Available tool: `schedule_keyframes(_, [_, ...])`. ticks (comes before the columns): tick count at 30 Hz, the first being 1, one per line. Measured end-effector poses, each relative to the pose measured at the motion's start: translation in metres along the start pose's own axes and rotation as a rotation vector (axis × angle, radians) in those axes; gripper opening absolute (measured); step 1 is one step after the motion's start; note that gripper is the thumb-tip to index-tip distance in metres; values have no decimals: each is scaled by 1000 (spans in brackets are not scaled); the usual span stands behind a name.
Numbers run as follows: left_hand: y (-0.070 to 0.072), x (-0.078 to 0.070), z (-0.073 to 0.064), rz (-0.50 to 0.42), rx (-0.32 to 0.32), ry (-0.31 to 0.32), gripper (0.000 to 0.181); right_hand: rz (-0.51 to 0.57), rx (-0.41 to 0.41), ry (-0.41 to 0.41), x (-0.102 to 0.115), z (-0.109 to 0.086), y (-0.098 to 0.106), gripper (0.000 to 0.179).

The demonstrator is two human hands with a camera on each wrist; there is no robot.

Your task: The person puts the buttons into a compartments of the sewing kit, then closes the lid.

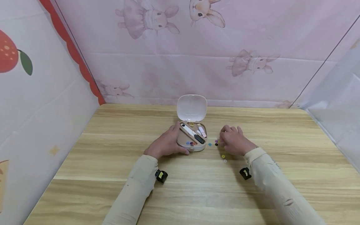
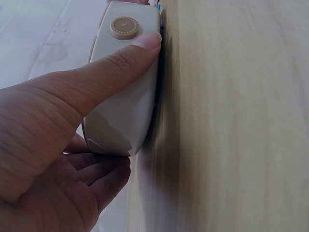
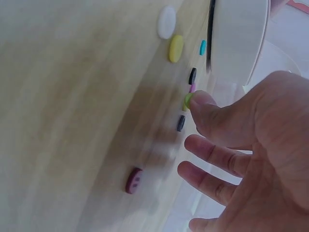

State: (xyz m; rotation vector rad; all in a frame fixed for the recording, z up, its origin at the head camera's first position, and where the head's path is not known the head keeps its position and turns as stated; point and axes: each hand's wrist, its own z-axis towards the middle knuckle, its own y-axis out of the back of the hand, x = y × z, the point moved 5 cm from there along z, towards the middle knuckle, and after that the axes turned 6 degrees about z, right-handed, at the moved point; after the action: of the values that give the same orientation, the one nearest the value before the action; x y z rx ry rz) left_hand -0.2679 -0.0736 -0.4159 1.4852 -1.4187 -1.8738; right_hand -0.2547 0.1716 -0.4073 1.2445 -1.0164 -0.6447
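Observation:
My left hand [image 1: 167, 142] grips the left side of a small white sewing case [image 1: 199, 148], its thumb along the front near a round tan catch [image 2: 124, 27]. The lid [image 1: 192, 107] stands raised. Inside the case lie a white-and-black tool [image 1: 192, 133] set diagonally, several buttons [image 1: 188, 143] in the front compartment and small pale items [image 1: 201, 130] at the right. To the right of the case, my right hand [image 1: 234, 141] pinches a lime-green button [image 3: 188, 100] at the thumb tip, low over the table; the index finger is mostly hidden behind the thumb.
Loose buttons lie on the wooden table [image 1: 180, 193] around my right hand: yellow [image 3: 176, 48], white [image 3: 167, 22], blue [image 3: 203, 47], black [image 3: 192, 76] and dark red [image 3: 133, 181]. A rabbit-print cloth [image 1: 197, 75] hangs behind the table's far edge.

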Motion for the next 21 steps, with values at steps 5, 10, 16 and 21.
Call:
schedule_keyframes(5, [-1,1,1,-4,2,-4,128,6,-16,-3,1,0,3,19])
schedule_keyframes(10, [-1,1,0,-8,2,-1,128,23,-37,0,5,2,9,20])
schedule_keyframes(16, [-1,0,0,-7,1,2,128,36,-93,29,12,4,18,14])
schedule_keyframes(21, [-1,0,-1,-8,1,1,129,40,-142,77,21,7,23,12])
